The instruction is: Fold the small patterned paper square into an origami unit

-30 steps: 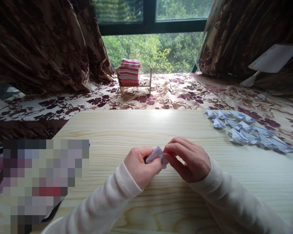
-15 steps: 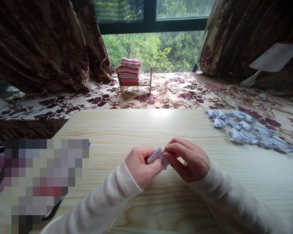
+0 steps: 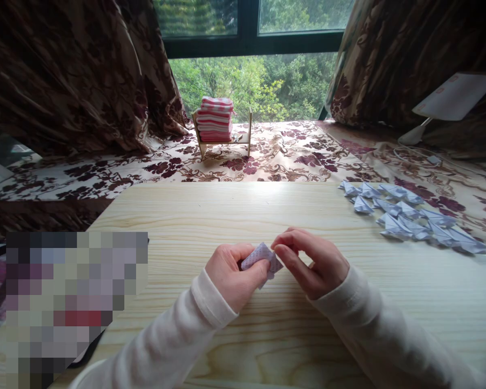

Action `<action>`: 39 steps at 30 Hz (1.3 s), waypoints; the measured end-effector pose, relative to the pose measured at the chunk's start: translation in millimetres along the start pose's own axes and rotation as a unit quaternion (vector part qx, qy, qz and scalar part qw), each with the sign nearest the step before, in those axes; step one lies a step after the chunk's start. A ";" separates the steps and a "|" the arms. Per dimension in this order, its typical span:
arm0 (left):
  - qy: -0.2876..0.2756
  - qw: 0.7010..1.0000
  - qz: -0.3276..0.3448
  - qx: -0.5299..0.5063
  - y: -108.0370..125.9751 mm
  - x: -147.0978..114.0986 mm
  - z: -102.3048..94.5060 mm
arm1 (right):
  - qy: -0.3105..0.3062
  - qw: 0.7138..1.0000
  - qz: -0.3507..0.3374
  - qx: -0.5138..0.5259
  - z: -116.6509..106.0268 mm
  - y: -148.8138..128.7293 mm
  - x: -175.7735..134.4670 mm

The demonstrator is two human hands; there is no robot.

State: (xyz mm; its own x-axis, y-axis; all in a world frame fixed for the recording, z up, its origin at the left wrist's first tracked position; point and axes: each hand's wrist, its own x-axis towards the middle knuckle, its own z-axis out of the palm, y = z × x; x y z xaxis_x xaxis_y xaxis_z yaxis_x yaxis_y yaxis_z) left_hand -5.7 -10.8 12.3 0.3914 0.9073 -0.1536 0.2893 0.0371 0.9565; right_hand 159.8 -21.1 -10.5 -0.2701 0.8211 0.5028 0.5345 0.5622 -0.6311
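Note:
A small piece of folded paper [image 3: 254, 257], pale lilac with a fine printed pattern, is held above the middle of the wooden table. My left hand [image 3: 234, 275] is closed on it, the thumb pressing its face and the fingers behind. At the paper's upper right edge, the thumb and forefinger of my right hand [image 3: 318, 262] pinch together; the exact contact is too small to see. Over at the right end of the table lie several folded paper pieces [image 3: 405, 209], whitish-blue and pointed, grouped in rows.
The light wooden table [image 3: 210, 210] borders a ledge with flowered cloth [image 3: 299, 156]. On the ledge stand a small wooden rack [image 3: 250, 132] with folded pink-and-white cloths [image 3: 214, 119] and a white lamp [image 3: 456, 97]. A blurred-out object [image 3: 76, 297] lies at left.
The fingertips of my right hand have drawn back slightly from over the paper, and more of it shows. The paper has turned a little in my left hand.

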 end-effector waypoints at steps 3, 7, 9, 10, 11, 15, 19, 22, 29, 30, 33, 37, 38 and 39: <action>0.019 1.000 -0.004 -0.017 3.8 -0.9 0.0 | 0.002 0.996 0.066 0.052 1.6 -1.5 -0.4; 0.021 0.999 0.002 -0.025 4.2 -0.5 -0.2 | -0.010 0.992 0.085 0.094 7.0 -3.5 -0.9; 0.014 0.999 -0.004 -0.031 3.5 -0.5 0.0 | -0.009 0.990 0.089 0.105 9.0 -3.4 -1.4; 0.009 0.999 -0.009 -0.033 3.1 -0.8 0.3 | -0.009 0.990 0.090 0.111 9.8 -3.1 -1.8; 0.007 0.999 -0.012 -0.035 2.7 -1.2 0.8 | -0.010 0.989 0.088 0.117 10.3 -2.9 -2.1; 0.002 1.000 0.005 -0.022 0.4 -3.9 3.1 | -0.026 0.990 0.061 0.121 12.1 -2.7 -4.2; -0.002 0.999 0.041 -0.020 -3.6 -3.7 4.0 | -0.029 0.989 0.068 0.126 12.7 -2.6 -4.8; 0.006 0.999 0.017 -0.050 -4.8 -1.2 3.3 | -0.017 0.987 0.098 0.129 10.1 -3.0 -2.3; -0.002 0.997 -0.015 -0.075 2.1 1.1 -1.6 | 0.007 0.987 0.096 0.131 8.1 -3.0 0.3; -0.009 0.997 -0.016 -0.075 2.5 1.5 -2.8 | 0.013 0.987 0.098 0.127 8.8 -2.5 0.0; -0.015 0.995 -0.017 -0.100 1.8 3.6 -5.8 | 0.027 0.985 0.111 0.128 9.8 -1.0 -0.6; 0.013 0.993 -0.024 -0.111 0.3 4.9 -4.6 | 0.022 0.983 0.116 0.141 10.1 -0.2 -0.8; 0.015 0.994 -0.029 -0.105 0.3 4.5 -3.5 | 0.018 0.982 0.118 0.145 10.4 -0.1 -1.1; 0.011 0.995 -0.032 -0.096 0.6 3.8 -2.3 | 0.013 0.981 0.120 0.148 10.7 -0.2 -1.6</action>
State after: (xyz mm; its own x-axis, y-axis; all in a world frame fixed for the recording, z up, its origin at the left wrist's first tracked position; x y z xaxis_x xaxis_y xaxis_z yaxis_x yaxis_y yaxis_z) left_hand -6.0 -6.3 12.8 0.3584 0.9090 -0.2127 0.1396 0.1730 0.9750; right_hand 151.6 -21.4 -17.5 -0.1419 0.9330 0.3308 0.3223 0.3595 -0.8757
